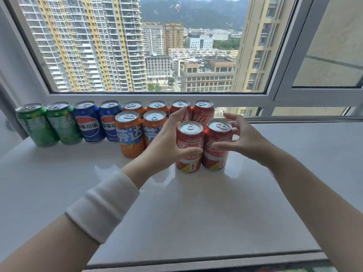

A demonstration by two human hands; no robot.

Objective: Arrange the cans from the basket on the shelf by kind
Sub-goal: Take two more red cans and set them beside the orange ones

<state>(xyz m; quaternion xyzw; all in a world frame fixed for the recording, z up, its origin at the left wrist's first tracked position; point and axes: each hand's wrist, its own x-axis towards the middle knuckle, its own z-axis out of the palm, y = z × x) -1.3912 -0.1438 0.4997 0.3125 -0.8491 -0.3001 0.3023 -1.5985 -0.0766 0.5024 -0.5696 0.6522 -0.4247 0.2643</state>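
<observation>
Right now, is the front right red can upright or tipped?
Upright: the front right red can stands on its base, lid up.

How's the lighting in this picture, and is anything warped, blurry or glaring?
Head view: soft daylight through the window, no harsh shadows. Head view: the glossy shelf carries pale reflections near the red cans. Head view: wide-angle distortion leans the green cans outward and slants the window frame. Head view: labels sharp; bottom edge blurred.
</observation>
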